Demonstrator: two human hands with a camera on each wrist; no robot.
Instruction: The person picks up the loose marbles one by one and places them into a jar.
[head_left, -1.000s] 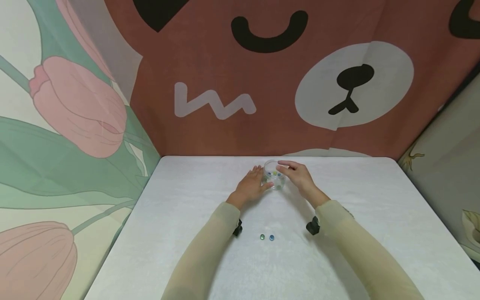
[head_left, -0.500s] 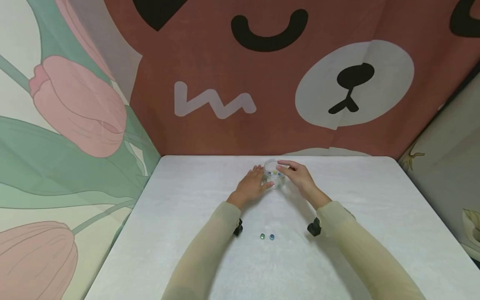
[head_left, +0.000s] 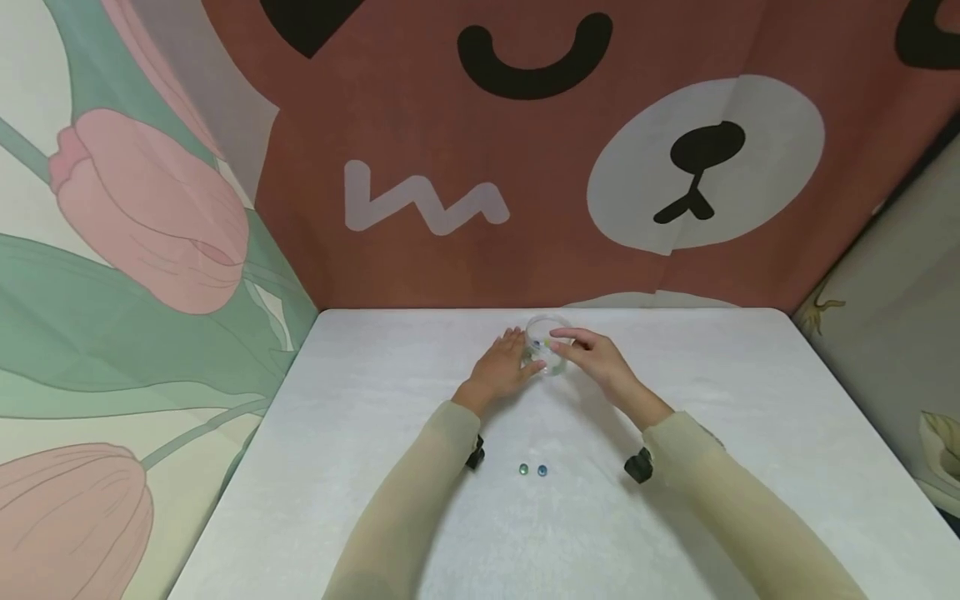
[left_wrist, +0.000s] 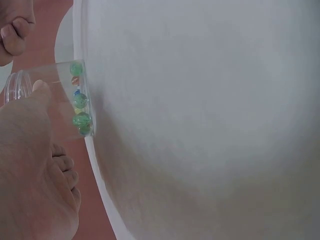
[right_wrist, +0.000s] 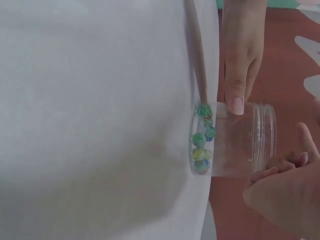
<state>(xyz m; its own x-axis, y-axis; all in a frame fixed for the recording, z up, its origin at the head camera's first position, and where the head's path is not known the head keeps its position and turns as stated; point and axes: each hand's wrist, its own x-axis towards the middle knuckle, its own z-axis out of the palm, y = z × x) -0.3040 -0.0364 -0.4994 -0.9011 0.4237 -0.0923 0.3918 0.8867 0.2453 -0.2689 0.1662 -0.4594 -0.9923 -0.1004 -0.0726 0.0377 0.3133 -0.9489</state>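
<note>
A clear jar (head_left: pixel 557 362) with a threaded rim stands upright near the table's back edge. Green, blue and yellow glass marbles (right_wrist: pixel 199 140) lie at its bottom. My left hand (head_left: pixel 498 371) holds the jar from the left side, with the thumb across its front; that thumb overlaps the clear wall in both wrist views. My right hand (head_left: pixel 597 358) is at the jar's mouth from the right. Its index finger and thumb are apart over the rim, the other fingers loosely bent. No marble shows between its fingertips. In the left wrist view only part of the right hand (left_wrist: pixel 17 27) appears.
A green marble (head_left: pixel 523 470) and a blue marble (head_left: pixel 542 471) lie side by side on the white table (head_left: pixel 390 358), between the forearms. A brown printed cloth (head_left: pixel 420 267) hangs right behind the table's back edge. Dark wrist cameras (head_left: pixel 639 466) sit under the sleeves.
My right hand has shifted slightly left, further over the jar's mouth, its wrist lower and to the right. The left hand, the jar and the two loose marbles stay in place.
</note>
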